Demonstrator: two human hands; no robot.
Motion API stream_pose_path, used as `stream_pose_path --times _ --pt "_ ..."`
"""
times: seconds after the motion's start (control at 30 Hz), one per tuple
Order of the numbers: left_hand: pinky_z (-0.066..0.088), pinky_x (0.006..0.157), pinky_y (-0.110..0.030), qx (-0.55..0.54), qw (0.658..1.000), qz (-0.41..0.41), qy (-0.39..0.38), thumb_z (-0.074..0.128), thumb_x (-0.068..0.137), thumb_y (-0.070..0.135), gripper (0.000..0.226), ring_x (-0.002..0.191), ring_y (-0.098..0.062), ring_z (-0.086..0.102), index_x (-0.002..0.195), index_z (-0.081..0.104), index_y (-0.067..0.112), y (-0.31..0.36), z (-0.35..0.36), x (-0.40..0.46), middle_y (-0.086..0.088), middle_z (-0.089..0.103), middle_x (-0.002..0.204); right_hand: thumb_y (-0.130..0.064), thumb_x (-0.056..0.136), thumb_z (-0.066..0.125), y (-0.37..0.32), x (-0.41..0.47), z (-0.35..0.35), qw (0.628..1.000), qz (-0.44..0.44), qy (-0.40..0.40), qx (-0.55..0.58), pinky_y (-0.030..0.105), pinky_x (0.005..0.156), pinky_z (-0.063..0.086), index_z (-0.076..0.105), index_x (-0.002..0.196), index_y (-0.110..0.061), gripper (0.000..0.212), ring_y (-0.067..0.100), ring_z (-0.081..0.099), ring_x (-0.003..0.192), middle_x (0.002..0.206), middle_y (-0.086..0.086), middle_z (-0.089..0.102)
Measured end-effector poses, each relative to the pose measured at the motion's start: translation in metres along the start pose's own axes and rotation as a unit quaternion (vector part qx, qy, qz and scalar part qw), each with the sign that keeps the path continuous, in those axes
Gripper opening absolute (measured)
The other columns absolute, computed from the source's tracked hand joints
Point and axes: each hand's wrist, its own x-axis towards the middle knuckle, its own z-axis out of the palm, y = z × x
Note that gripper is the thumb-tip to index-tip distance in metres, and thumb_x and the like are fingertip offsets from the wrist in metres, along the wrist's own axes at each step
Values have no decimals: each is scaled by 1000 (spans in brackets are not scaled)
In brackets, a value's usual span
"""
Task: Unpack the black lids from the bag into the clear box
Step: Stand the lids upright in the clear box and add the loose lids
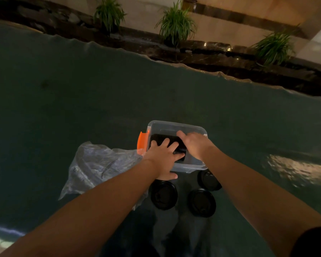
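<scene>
The clear box [176, 126] with an orange clasp [142, 142] stands on the dark table. A stack of black lids [180, 150] lies on its side inside it. My left hand [161, 156] rests spread over the stack's left part, with the thumb outside the box's near wall. On the stack's right end my right hand [194, 145] presses from above. Three loose black lids lie on the table in front of the box: one at the left [163, 194], one in the middle [202, 203], one at the right [208, 179]. The crumpled clear bag [95, 164] lies left of the box.
The table [63, 101] has a clear plastic cover with a wavy far edge [156, 58]. Beyond it runs a dark stone ledge with three potted plants [176, 23]. A bright reflection shows on the table at the right.
</scene>
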Motion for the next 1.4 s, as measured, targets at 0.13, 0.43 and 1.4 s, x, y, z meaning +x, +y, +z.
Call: stream_pose_path --times 0.13,0.43,1.4 --pt "39 99 -60 8 1000 3 -6 52 82 75 86 136 -34 26 155 29 35 -2 0 1 -5 26 154 -5 90 58 -4 -2 -2 1000 16 -8 0 46 72 54 37 130 -15 46 31 59 92 94 10 57" --pt "13 118 -66 -74 997 -25 -4 49 77 83 101 155 -34 4 159 16 34 -8 5 -5 -4 8 170 -1 89 60 -14 -29 -14 997 70 -4 31 47 80 55 31 146 -17 66 34 55 110 117 16 59" --pt "28 121 -53 -164 977 -74 112 65 71 77 113 153 -33 15 158 13 27 53 19 -88 -8 23 164 -78 75 59 -6 -248 38 949 288 91 87 55 115 33 -4 157 -42 109 37 9 152 169 4 0"
